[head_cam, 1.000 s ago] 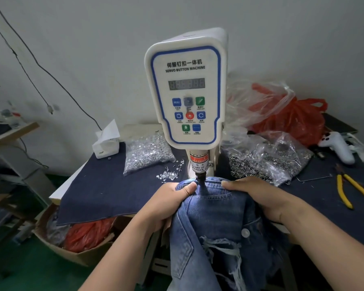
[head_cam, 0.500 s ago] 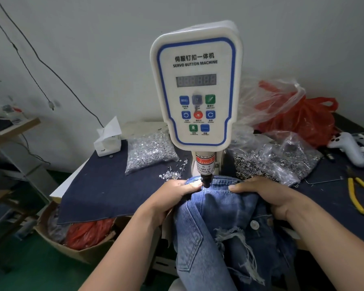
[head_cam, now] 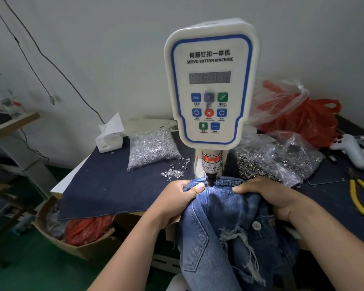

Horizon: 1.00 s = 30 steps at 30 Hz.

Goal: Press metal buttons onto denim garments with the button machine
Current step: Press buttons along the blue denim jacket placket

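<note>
Denim garment (head_cam: 223,206) between both gripping hands

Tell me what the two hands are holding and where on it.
Both hold the denim garment by its top edge: left hand pinches it left of the press head, right hand grips it on the right.

1. The button machine (head_cam: 210,87) is standing upright, its white panel edged in blue and facing the camera, its dark punch tip (head_cam: 211,181) pointing down.
2. The denim garment (head_cam: 225,227), blue and frayed, is lying bunched directly below the machine, its waistband touching the punch tip and its length hanging down.
3. A metal button (head_cam: 256,225) is sitting on the denim, below and right of the machine.
</note>
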Available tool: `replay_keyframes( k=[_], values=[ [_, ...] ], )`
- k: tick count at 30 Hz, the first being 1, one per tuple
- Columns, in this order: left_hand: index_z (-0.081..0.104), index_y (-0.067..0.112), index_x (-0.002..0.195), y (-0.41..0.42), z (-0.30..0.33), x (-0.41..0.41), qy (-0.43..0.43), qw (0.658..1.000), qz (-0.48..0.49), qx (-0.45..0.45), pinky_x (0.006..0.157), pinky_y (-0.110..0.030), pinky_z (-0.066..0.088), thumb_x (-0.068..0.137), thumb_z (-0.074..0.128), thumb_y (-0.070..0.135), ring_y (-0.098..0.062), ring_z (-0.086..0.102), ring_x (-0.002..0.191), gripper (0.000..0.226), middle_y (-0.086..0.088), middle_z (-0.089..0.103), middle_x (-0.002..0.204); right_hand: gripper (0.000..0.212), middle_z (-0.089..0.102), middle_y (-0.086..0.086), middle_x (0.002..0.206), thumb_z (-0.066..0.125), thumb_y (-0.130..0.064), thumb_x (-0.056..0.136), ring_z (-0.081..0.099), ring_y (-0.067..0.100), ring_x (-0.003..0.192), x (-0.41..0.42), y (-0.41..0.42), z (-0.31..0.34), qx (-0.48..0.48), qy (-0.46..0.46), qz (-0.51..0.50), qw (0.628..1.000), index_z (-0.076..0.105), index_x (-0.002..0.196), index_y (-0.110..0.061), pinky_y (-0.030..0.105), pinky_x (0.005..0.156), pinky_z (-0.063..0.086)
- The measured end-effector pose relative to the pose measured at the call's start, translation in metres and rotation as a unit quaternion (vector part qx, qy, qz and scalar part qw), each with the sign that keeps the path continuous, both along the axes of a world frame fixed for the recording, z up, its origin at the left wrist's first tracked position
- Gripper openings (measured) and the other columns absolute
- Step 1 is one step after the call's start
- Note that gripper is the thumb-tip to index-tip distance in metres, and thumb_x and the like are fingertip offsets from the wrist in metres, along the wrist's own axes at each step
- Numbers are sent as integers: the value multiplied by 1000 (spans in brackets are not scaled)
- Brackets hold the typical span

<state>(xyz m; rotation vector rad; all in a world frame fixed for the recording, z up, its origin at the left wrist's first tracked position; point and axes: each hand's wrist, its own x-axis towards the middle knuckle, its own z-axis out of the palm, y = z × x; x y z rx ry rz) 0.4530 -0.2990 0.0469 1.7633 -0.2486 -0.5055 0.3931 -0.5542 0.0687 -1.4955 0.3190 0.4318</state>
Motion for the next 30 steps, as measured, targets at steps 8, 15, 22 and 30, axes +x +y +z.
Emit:
replay_keyframes(
  k=[8, 15, 22, 30],
  values=[
    [74, 30, 91, 1, -9, 0, -52, 998, 23, 33, 65, -32, 49, 75, 70, 68, -12, 65, 65, 42, 6, 76, 77, 12, 74, 25, 81, 80, -20, 68, 73, 32, 64, 0, -2, -3, -4, -6, 2, 1000, 78, 71, -8, 33, 57, 58],
    [76, 31, 102, 7, -9, -1, -20, 1000, -15, 3, 75, -33, 54, 75, 74, 74, -15, 73, 83, 51, -4, 81, 97, 14, 74, 25, 79, 81, -19, 67, 72, 30, 60, -1, -2, -3, -2, -6, 6, 1000, 77, 71, -7, 30, 54, 57],
    [67, 2, 127, 12, -13, -2, 74, 986, -58, -141, 99, -36, 57, 88, 81, 29, -31, 71, 118, 49, -17, 74, 124, 22, 73, 28, 82, 81, -18, 66, 72, 32, 62, 0, -2, -3, -4, 1, 2, 1000, 76, 79, -1, 31, 56, 57],
    [66, 3, 128, 9, -11, -5, 61, 988, -43, -136, 106, -42, 55, 93, 74, 26, -32, 70, 120, 43, -15, 75, 123, 24, 74, 29, 85, 82, -19, 65, 73, 33, 65, 0, -3, -6, 4, 2, -3, 1000, 77, 80, -1, 33, 59, 59]
  ],
)
